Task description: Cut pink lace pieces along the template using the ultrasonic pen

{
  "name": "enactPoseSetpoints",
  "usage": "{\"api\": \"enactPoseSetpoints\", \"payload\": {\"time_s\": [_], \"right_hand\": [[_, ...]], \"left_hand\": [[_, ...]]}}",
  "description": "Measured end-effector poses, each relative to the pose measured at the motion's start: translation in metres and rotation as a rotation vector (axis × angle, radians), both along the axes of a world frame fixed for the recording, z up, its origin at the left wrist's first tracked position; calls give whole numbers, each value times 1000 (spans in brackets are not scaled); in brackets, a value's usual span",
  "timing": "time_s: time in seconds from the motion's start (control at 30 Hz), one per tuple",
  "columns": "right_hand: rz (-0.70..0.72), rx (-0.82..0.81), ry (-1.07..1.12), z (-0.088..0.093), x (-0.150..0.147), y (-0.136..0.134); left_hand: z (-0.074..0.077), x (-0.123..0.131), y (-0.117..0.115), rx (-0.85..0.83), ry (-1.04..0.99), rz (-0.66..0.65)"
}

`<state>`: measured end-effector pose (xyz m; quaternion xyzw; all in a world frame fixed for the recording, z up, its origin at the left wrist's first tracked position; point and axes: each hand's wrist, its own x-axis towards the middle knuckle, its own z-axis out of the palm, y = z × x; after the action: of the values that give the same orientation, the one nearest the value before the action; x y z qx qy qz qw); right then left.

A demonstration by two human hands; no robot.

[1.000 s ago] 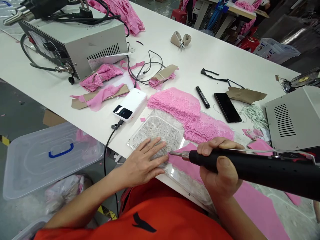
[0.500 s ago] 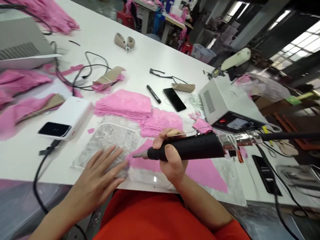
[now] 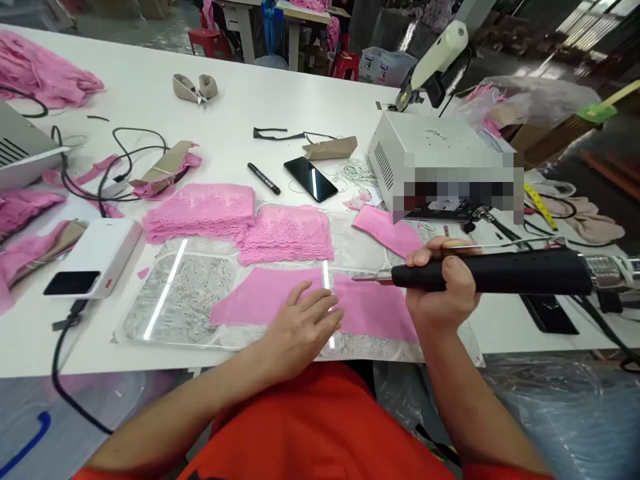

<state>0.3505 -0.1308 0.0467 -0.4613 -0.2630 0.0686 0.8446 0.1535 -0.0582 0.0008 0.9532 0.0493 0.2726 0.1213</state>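
Observation:
My left hand (image 3: 303, 330) lies flat with fingers spread on a pink fabric piece (image 3: 260, 297) that rests on a clear scratched cutting plate (image 3: 170, 307). My right hand (image 3: 440, 283) is wrapped round the black handle of a hot cutting tool (image 3: 500, 272). The tool's metal tip (image 3: 363, 278) points left, just above the pink fabric and close to my left fingertips. Two stacks of pink lace (image 3: 205, 210) lie just behind the plate.
A white power bank (image 3: 95, 257) with a cable sits at the left. A black marker (image 3: 263, 178), a phone (image 3: 310, 179) and a grey control box (image 3: 425, 153) lie behind. Another pink piece (image 3: 387, 230) lies near the box. Cables and lace bundles (image 3: 165, 167) crowd the far left.
The view has swung to the right. My left hand has moved from the bare plate onto the pink fabric. My right hand still holds the tool, tip now over the fabric.

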Motion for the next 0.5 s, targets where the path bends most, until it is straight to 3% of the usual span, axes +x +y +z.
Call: {"api": "enactPoseSetpoints", "payload": {"time_s": [0.17, 0.5], "right_hand": [[59, 9, -7, -4, 6, 0], [141, -12, 20, -9, 3, 13]], "left_hand": [[-4, 18, -3, 48, 76, 13], [-9, 17, -2, 68, 213, 15]]}}
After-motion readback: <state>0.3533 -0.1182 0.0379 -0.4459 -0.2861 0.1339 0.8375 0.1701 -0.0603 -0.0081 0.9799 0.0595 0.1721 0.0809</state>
